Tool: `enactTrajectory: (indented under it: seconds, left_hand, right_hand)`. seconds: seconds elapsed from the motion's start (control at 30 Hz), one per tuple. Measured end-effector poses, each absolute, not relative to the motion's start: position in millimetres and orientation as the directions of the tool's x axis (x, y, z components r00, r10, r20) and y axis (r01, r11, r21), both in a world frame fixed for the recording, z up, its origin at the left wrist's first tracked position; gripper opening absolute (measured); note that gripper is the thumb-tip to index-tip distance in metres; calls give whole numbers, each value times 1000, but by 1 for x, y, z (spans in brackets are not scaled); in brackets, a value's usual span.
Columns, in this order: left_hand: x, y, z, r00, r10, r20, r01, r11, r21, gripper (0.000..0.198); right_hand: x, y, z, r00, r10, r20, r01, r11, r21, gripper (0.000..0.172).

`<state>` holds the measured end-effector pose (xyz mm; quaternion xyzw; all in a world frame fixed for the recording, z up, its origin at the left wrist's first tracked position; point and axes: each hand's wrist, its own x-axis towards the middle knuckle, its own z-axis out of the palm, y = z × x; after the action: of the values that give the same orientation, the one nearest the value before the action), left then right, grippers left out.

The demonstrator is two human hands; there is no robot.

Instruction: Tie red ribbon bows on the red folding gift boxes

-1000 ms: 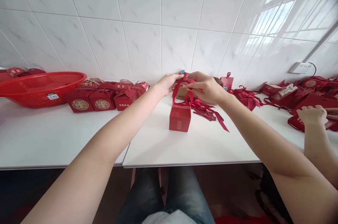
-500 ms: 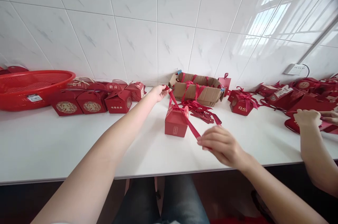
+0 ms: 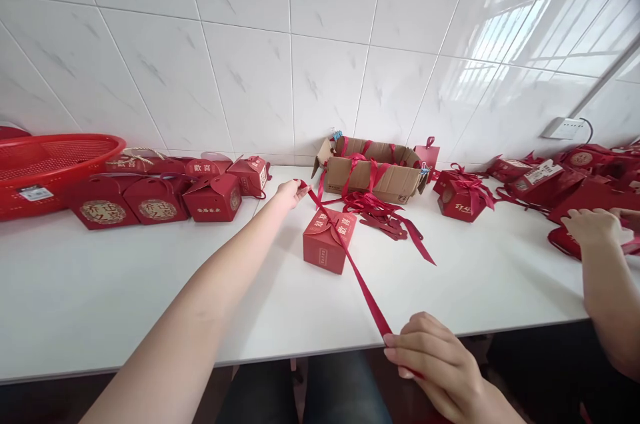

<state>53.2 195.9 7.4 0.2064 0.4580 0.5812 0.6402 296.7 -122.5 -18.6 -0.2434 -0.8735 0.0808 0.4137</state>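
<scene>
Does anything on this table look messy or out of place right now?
Mainly the loose ribbons: they spill from the cardboard box into a tangled heap on the table. The gift box under the ribbon stretched between left hand and right hand sits askew.

Left hand pinches the far end of a red ribbon, right hand grips the near end at the table edge. Ribbon runs taut, slanting over a small red box. Cardboard box with loose ribbons behind it. Red boxes and a red basket far left. Another person's hand far right, on red packaging.
</scene>
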Motion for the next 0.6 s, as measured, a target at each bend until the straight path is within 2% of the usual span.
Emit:
enactTrajectory:
  seconds: [0.23,0.5,0.6]
  left_hand:
    - [45,193,16,-127,934,-333,-550,213,808,32]
    - [46,184,19,-195,922,-335,-564,174,808,32]
    - [46,177,32,-164,930,-329,-577,181,796,22]
  right_hand:
    - [305,-125,-28,-474,606,639,388,795,-467,51]
    - [306,-132,-37,-448,641,623,456,763,-458,49]
    - [309,-130,-33,-419,646,638,453,758,-469,45]
